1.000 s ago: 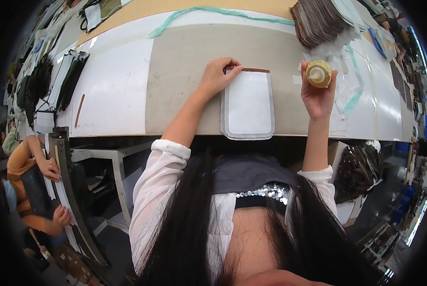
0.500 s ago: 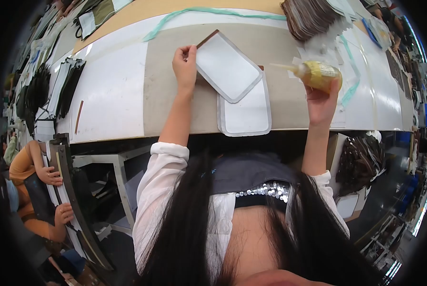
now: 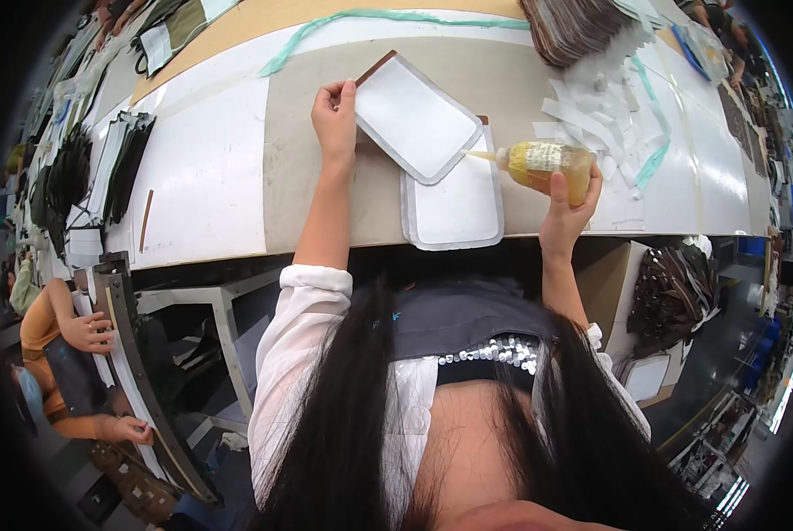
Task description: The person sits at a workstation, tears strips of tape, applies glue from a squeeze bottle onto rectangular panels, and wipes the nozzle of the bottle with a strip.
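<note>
My left hand (image 3: 333, 119) pinches the brown-edged corner of a white panel with rounded grey borders (image 3: 418, 119). This panel lies tilted and partly covers a second white panel (image 3: 455, 208), which reaches the table's front edge. Wrapped in my right hand (image 3: 570, 208) is a squeeze bottle (image 3: 547, 168) of yellowish liquid with a wrapped label. Held on its side, the bottle points its thin nozzle left, close to the lower right corner of the upper panel. I cannot tell whether the tip touches it.
White paper strips (image 3: 604, 115) lie right of the bottle, below a stack of brown pieces (image 3: 573, 31). Green tape (image 3: 396, 15) crosses the back of the table. Dark pieces (image 3: 126, 168) are stacked at left. A co-worker's hands (image 3: 91, 334) are at the lower left.
My right hand has brought the bottle left and slightly down, so its nozzle now reaches the upper panel's edge. The left hand still holds the panel. The co-worker's lower hand has moved.
</note>
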The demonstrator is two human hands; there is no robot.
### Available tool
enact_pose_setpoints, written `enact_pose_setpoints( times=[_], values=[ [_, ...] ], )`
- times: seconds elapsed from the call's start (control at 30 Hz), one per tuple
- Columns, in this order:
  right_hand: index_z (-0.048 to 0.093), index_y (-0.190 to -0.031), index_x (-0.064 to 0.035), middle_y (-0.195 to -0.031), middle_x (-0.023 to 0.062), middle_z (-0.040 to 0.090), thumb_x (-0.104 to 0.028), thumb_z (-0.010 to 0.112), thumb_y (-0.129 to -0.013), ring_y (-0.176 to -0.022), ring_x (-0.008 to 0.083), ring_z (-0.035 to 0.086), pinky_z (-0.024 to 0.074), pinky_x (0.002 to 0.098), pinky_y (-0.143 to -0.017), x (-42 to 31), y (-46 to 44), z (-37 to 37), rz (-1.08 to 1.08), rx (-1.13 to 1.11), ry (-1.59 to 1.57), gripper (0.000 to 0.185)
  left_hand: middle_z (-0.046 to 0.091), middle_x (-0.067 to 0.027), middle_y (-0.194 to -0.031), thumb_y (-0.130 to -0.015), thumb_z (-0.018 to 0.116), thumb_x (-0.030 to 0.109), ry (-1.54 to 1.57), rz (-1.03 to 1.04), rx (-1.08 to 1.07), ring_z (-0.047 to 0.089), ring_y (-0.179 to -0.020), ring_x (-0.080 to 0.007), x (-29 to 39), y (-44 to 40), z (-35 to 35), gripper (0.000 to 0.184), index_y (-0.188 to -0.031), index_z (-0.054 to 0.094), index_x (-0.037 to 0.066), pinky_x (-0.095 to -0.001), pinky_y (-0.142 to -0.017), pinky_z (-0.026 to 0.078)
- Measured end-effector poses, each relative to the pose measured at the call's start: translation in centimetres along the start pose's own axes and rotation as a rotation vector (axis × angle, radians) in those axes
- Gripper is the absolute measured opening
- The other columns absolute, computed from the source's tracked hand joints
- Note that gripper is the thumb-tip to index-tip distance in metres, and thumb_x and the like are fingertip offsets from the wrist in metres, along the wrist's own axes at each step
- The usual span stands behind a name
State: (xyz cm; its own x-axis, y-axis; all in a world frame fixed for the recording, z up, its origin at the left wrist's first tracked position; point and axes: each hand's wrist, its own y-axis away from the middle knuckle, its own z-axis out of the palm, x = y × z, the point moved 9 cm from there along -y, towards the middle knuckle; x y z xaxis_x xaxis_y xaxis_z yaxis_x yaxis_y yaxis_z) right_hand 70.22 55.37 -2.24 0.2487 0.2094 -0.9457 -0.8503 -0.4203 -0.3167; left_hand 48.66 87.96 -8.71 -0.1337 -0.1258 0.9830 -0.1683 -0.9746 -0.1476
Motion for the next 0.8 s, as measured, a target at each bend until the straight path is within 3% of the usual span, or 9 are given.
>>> enact_pose_setpoints(
  times=[0.47, 0.57, 0.67, 0.8],
  values=[
    [0.041, -0.125, -0.0017, -0.114, 0.0068, 0.048, -0.029, 0.074, -0.083, -0.106, 0.0147, 0.046, 0.038, 0.0273, -0.093, -0.9, 1.0, 0.9, -0.06, -0.063, 0.135, 0.06, 0.055, 0.0012, -0.08, -0.089, 0.064, 0.02, -0.013, -0.025, 0.002, 0.043, -0.071, -0.0061, -0.2, 0.0, 0.0, 0.021, -0.093, 0.063, -0.001, -0.0208, -0.062, 0.038],
    [0.044, -0.123, -0.0019, -0.113, 0.0074, 0.052, -0.033, 0.068, -0.088, -0.105, 0.0162, 0.052, 0.0434, 0.0298, -0.09, 1.0, 0.8, 0.8, 0.13, -0.065, -0.022, 0.053, 0.055, 0.0011, -0.08, -0.089, 0.064, 0.02, -0.007, -0.028, -0.001, 0.043, -0.071, -0.0062, -0.2, 0.0, 0.0, 0.021, -0.093, 0.063, -0.001, -0.0209, -0.062, 0.038],
    [0.046, -0.124, -0.003, -0.117, 0.0104, 0.056, -0.037, 0.058, -0.093, -0.108, 0.0212, 0.057, 0.0505, 0.035, -0.088, 2.6, 0.2, 1.7, 0.447, -0.034, -0.567, 0.048, 0.055, 0.0008, -0.081, -0.09, 0.064, 0.02, -0.013, -0.025, -0.004, 0.044, -0.071, -0.0064, -0.4, -0.1, 0.0, 0.021, -0.094, 0.063, -0.001, -0.0211, -0.063, 0.039],
    [0.046, -0.127, -0.0018, -0.126, 0.0161, 0.053, -0.037, 0.053, -0.095, -0.118, 0.0318, 0.053, 0.0524, 0.0415, -0.093, 4.0, -0.9, 1.8, 0.693, 0.011, -1.085, 0.048, 0.056, 0.0002, -0.081, -0.09, 0.063, 0.022, -0.021, -0.016, -0.012, 0.046, -0.074, -0.0065, -0.3, -0.1, 0.1, 0.023, -0.094, 0.063, -0.001, -0.0213, -0.064, 0.04]
  ],
)
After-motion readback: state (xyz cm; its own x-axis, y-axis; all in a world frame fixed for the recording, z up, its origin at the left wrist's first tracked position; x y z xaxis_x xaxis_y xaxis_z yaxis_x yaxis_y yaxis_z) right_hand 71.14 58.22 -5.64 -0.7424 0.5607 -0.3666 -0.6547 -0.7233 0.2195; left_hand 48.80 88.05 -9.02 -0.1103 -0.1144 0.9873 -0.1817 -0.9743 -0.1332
